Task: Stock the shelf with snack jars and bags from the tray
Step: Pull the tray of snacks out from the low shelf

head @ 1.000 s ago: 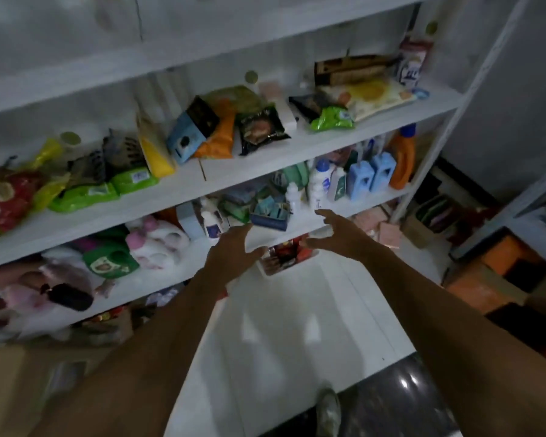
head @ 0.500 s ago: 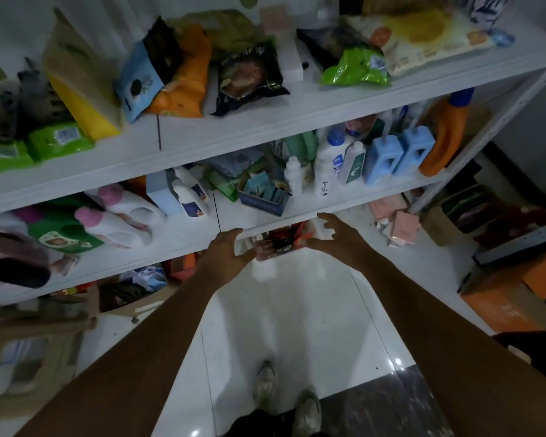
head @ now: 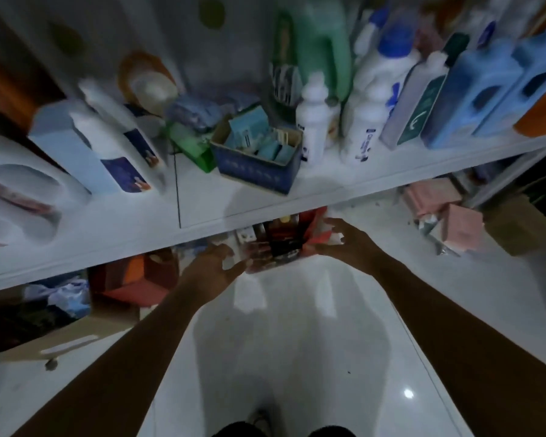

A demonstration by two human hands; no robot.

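A small tray point(head: 273, 264) of snacks stands on the white floor, partly tucked under the lowest shelf board point(head: 265, 212). It holds a dark jar point(head: 284, 242) and a red bag point(head: 314, 220); the rest is blurred. My left hand point(head: 213, 271) hovers at the tray's left side with its fingers spread and nothing in them. At the tray's right edge, my right hand point(head: 344, 241) has its fingers against the red bag. Whether it grips anything is unclear.
The shelf above carries white bottles point(head: 312, 121), blue jugs point(head: 473, 96) and a blue box of packets point(head: 256, 165). Pink boxes point(head: 460, 225) lie on the floor to the right. A red-orange box point(head: 133, 279) and a cardboard box point(head: 76, 326) sit to the left.
I have bent lower and closer, so the upper snack shelf has left the view. Both hands have dropped from the shelf edge to the two sides of the tray.
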